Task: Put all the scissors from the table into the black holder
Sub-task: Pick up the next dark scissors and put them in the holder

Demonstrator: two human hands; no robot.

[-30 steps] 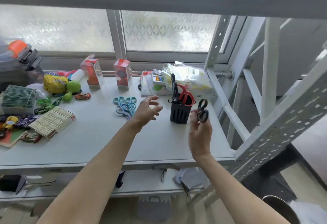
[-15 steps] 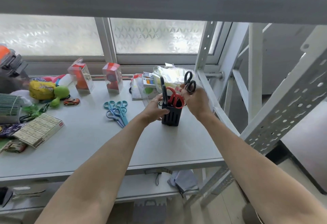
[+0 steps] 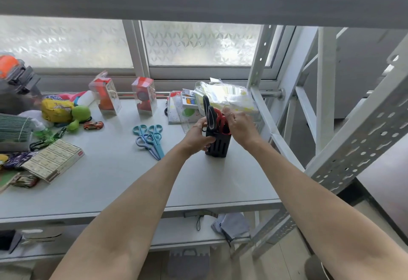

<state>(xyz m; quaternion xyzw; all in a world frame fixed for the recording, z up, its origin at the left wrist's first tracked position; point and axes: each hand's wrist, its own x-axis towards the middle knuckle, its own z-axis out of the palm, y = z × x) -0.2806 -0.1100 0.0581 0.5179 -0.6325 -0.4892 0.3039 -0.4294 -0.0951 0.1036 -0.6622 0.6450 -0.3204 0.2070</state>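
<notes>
Scissors with black handles (image 3: 210,115) stand upright in the black holder (image 3: 217,145), handles up and blades down inside it, long axis vertical; red-handled scissors (image 3: 221,120) stand beside them in the same holder. The left hand (image 3: 197,136) wraps the holder's left side. The right hand (image 3: 238,125) is curled over the holder's top at the handles; whether it grips them I cannot tell. Blue scissors (image 3: 150,139) lie flat in a small pile left of the holder, handles far, tips pointing near and right. The holder stands on a grey table (image 3: 114,180) under a frosted window (image 3: 198,43), with toys and boxes at the far left
</notes>
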